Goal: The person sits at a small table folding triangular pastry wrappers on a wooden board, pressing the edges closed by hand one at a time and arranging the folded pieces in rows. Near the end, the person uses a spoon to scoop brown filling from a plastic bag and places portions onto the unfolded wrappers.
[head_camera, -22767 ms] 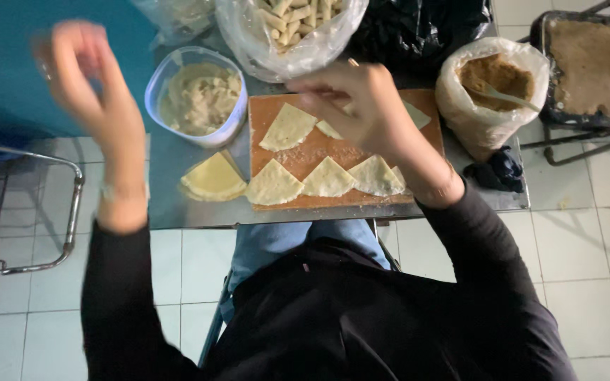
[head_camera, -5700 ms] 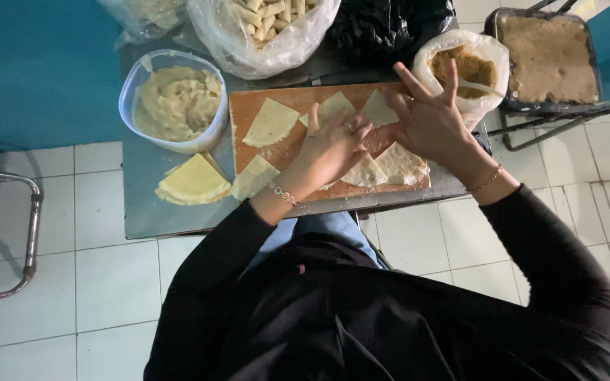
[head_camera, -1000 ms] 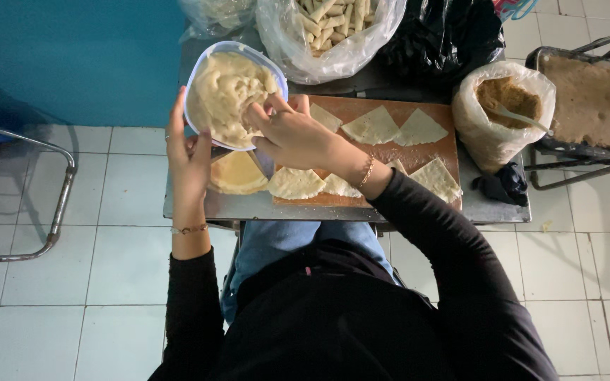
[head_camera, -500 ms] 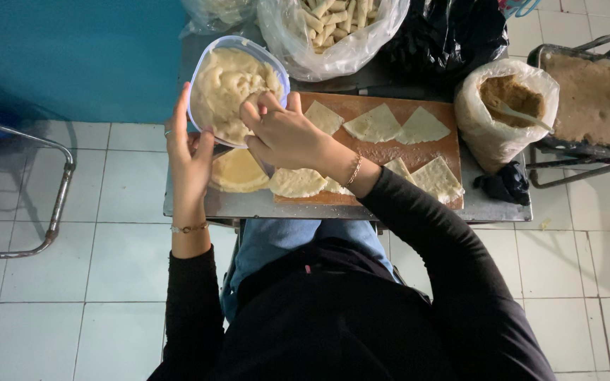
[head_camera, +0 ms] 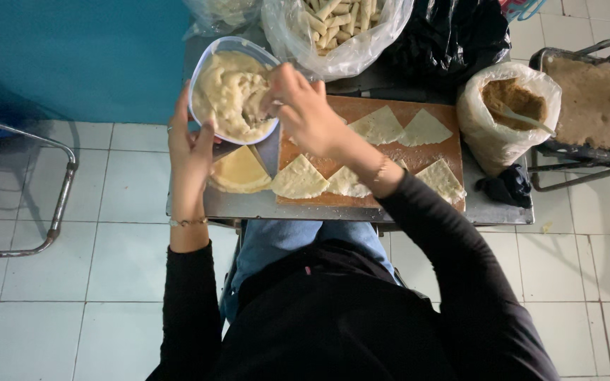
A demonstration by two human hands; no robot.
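Steel table [head_camera: 248, 206]: my left hand [head_camera: 190, 144] cups the filling bowl [head_camera: 232, 88] at its left edge
Right hand [head_camera: 303, 106]: fingers pinched in my filling
Board [head_camera: 404, 159]: wrappers [head_camera: 299, 178] beside, stack [head_camera: 238, 171] near front edge
Back edge: roll bag [head_camera: 337, 28], crumb bag [head_camera: 506, 113]

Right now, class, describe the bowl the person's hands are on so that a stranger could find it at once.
Start at the metal table and go to its far left corner, beside the wooden board. The clear plastic bowl there holds pale mash, steadied by the left hand while the right hand dips in; its neighbours are bags.
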